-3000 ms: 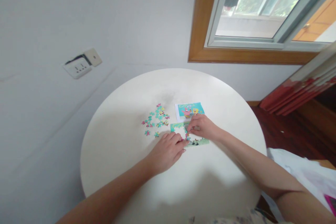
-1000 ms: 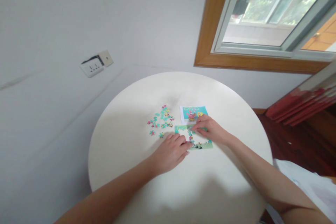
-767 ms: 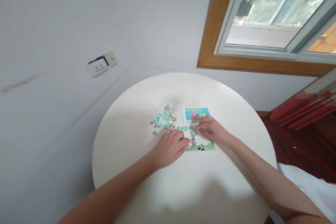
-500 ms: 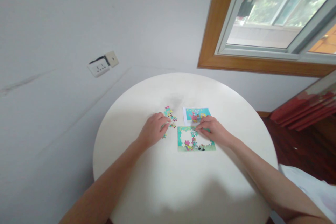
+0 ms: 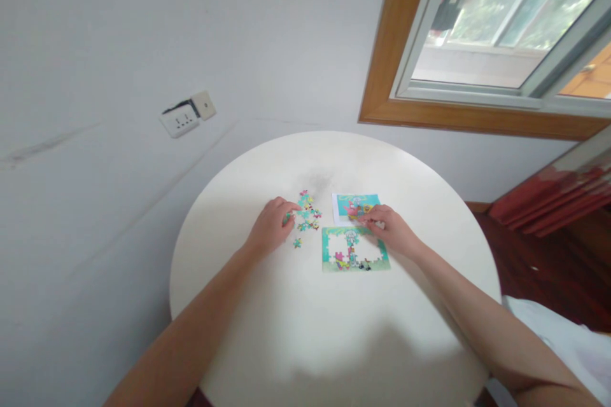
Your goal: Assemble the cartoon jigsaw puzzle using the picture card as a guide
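My left hand (image 5: 272, 224) rests at the left side of a loose heap of jigsaw pieces (image 5: 305, 224). Its thumb and forefinger are apart, with a green bit of a piece showing between them. Just below the heap lies a single teal piece (image 5: 298, 243). My right hand (image 5: 392, 229) hovers over the lower right part of a picture card (image 5: 344, 208), fingers apart, and nothing shows in them. Below the card lies a partly filled jigsaw puzzle (image 5: 353, 266), its border and a middle column joined, with a white gap on each side. The right hand covers its upper right corner.
Everything lies on a round white table (image 5: 334, 324) set against a pale wall. A wall socket (image 5: 180, 119) is at the left. A wood-framed window (image 5: 477, 116) is at the upper right, with a red curtain (image 5: 548, 203) beneath it.
My left hand has drawn back a little to the left, uncovering more loose pieces. My right hand has lifted off the puzzle's middle column and moved slightly up and right.
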{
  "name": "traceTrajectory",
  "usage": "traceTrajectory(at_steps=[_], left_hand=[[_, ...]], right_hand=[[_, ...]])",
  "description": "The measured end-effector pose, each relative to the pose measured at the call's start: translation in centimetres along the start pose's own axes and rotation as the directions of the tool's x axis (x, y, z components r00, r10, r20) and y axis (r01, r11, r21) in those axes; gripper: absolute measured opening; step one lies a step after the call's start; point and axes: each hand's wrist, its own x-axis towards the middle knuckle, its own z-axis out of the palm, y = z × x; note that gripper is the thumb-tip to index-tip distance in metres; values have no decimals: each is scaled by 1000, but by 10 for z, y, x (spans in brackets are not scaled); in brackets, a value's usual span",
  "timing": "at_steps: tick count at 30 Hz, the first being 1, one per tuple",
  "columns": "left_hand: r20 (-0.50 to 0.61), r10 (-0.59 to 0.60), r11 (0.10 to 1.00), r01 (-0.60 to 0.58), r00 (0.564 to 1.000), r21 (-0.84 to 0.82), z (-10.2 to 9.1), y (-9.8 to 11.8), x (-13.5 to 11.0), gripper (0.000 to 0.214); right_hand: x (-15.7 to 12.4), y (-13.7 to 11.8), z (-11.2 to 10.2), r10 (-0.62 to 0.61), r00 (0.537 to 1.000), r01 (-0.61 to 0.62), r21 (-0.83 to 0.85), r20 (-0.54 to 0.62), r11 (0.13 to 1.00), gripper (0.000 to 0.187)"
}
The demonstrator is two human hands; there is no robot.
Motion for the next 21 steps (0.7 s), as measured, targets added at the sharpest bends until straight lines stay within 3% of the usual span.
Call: traceTrajectory(at_steps=[8,21], left_hand=[[-38,-56,997,58,998,49,-12,-14,3,31],[-21,-44,998,45,999,52,-13,-12,2,33]], right_hand=[[1,-4,-3,15,1000,-15,47,-1,999,26],[1,-1,1,40,999,-41,58,19,997,27]])
